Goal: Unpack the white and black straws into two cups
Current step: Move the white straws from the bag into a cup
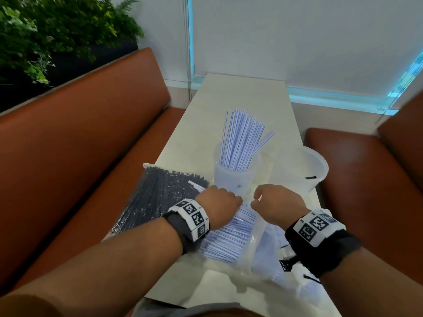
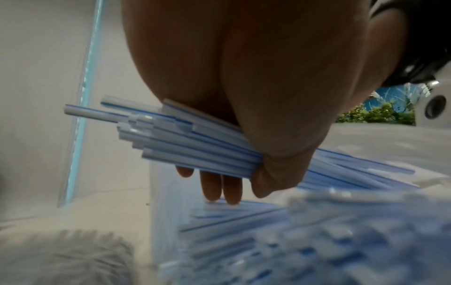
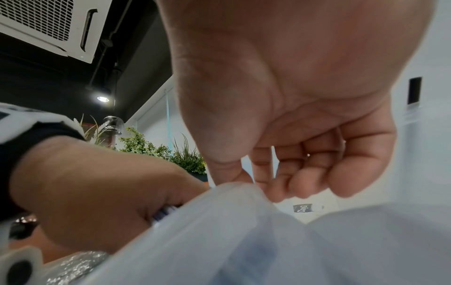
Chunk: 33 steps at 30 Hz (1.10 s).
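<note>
The white straws (image 1: 229, 236) are thin, pale tubes with a fine blue stripe, lying in an opened clear plastic bag (image 1: 263, 252) at the near end of the worktop (image 1: 229, 92). My left hand (image 1: 219, 202) is palm down, its grip clenched round a bundle of them, whose ends jut out past my fingers (image 2: 212, 187). My right hand (image 1: 278, 202), just beside it, pinches the bag's edge between thumb and curled fingers. Toward the left edge lies a sealed bag of black straws (image 1: 158, 197). Beyond my hands a translucent cup (image 1: 235, 177) holds more white straws upright; a second cup (image 1: 302, 170) stands by the right edge.
</note>
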Tool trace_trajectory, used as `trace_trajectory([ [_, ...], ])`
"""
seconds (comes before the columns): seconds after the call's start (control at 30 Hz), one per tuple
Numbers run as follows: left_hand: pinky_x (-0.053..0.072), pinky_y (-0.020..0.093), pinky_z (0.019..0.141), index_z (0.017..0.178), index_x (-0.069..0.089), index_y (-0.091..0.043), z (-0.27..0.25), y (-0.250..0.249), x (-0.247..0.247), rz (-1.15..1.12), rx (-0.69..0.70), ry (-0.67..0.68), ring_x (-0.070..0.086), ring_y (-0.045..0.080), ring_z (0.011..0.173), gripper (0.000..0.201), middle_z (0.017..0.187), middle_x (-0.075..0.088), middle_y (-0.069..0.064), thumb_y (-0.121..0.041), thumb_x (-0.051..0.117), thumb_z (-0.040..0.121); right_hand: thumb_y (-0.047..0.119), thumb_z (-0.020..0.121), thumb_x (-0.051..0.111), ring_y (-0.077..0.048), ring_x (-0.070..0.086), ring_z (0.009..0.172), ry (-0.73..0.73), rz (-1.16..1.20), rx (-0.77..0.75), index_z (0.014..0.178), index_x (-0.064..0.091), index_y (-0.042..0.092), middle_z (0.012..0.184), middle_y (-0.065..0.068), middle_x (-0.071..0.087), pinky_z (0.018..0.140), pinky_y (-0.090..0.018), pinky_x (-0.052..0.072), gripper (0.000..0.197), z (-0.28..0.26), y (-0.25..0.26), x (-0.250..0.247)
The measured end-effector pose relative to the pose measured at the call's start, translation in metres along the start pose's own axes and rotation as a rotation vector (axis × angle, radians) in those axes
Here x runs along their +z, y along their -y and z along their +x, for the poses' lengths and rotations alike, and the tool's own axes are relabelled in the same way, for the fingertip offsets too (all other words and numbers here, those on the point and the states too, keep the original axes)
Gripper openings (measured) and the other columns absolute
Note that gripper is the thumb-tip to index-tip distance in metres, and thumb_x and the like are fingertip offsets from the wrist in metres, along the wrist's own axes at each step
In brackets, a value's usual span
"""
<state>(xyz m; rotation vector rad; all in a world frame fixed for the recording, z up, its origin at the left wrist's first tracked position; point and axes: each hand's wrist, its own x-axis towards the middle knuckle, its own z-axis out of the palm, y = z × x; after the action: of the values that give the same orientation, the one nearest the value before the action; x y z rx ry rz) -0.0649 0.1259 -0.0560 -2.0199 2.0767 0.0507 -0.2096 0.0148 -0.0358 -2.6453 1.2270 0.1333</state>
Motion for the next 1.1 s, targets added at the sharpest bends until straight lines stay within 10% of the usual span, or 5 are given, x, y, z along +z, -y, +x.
trace_trajectory([
  [0.37,0.049,0.034,0.079,0.105,0.05,-0.034,-0.073,0.112,0.02,-0.09,-0.202,0.007,0.062,0.016,0.089,0.01,0.099,0.064,-0.007,-0.032,0.051,0.095,0.03,0.096,0.048,-0.019,0.062,0.088,0.042,0.165,0.021,0.088,0.066,0.021,0.092,0.002,0.064,0.079,-0.034,0.051,0.022,0.003,-0.006,0.009],
  [0.57,0.052,0.037,0.07,0.106,0.052,-0.029,-0.071,0.103,0.017,-0.229,-0.214,-0.176,0.063,0.019,0.086,0.013,0.097,0.063,-0.006,-0.033,0.056,0.094,0.058,0.089,0.04,-0.01,0.065,0.101,-0.357,1.097,-0.072,0.104,0.072,0.022,0.102,0.008,0.071,0.091,-0.032,0.048,0.05,-0.008,0.018,-0.01],
  [0.8,0.048,0.034,0.062,0.096,0.043,-0.029,-0.037,0.064,-0.015,-0.3,-0.171,-0.356,0.062,0.023,0.077,0.014,0.085,0.056,-0.008,-0.029,0.057,0.091,0.034,0.098,0.044,-0.01,0.066,0.1,-0.586,1.315,-0.024,0.094,0.076,0.02,0.099,0.005,0.074,0.097,-0.033,0.05,0.035,-0.016,0.022,-0.03],
  [0.93,0.053,0.037,0.062,0.111,0.052,-0.028,-0.022,0.035,-0.027,-0.33,-0.122,-0.396,0.062,0.022,0.076,0.024,0.092,0.064,-0.004,-0.033,0.056,0.088,0.036,0.102,0.046,-0.015,0.07,0.072,-0.374,1.264,-0.093,0.074,0.079,0.015,0.077,-0.005,0.076,0.066,-0.02,0.051,0.048,-0.017,0.031,-0.026],
  [1.1,0.049,0.032,0.062,0.094,0.05,-0.026,-0.016,0.035,-0.044,-0.562,-0.183,-0.405,0.061,0.024,0.073,0.006,0.076,0.057,-0.007,-0.026,0.056,0.095,0.049,0.105,0.039,-0.015,0.074,0.087,-0.37,1.614,0.079,0.091,0.076,0.011,0.09,-0.006,0.078,0.075,-0.027,0.053,0.054,-0.009,0.02,-0.03],
])
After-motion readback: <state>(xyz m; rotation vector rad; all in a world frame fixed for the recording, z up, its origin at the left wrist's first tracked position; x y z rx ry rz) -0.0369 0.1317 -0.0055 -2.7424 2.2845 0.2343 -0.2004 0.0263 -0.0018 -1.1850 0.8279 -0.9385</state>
